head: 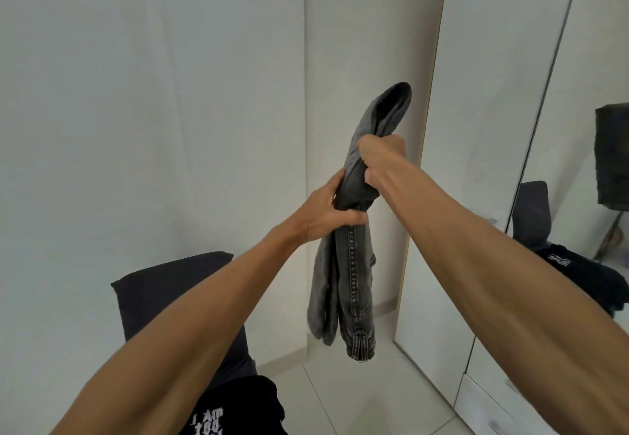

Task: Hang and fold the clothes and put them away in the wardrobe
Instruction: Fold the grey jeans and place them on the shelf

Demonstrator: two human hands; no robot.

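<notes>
A pair of dark grey jeans (pixel 350 281) hangs folded in the air in front of me, held up at arm's length. My right hand (pixel 381 162) grips the bunched denim near its upper fold, whose loop sticks up above the fist. Just below, my left hand (pixel 326 213) grips the same bundle from the left, thumb across the front. The legs and cuffs dangle below both hands. The white wardrobe (pixel 483 128) stands just to the right, its mirrored door beside it.
A dark bed or couch (pixel 160 291) sits at lower left with a black printed T-shirt (pixel 231 414) on it. The mirror (pixel 585 196) reflects dark furniture and clothing. A white drawer front (pixel 490 410) is at the bottom right, with pale floor tiles below.
</notes>
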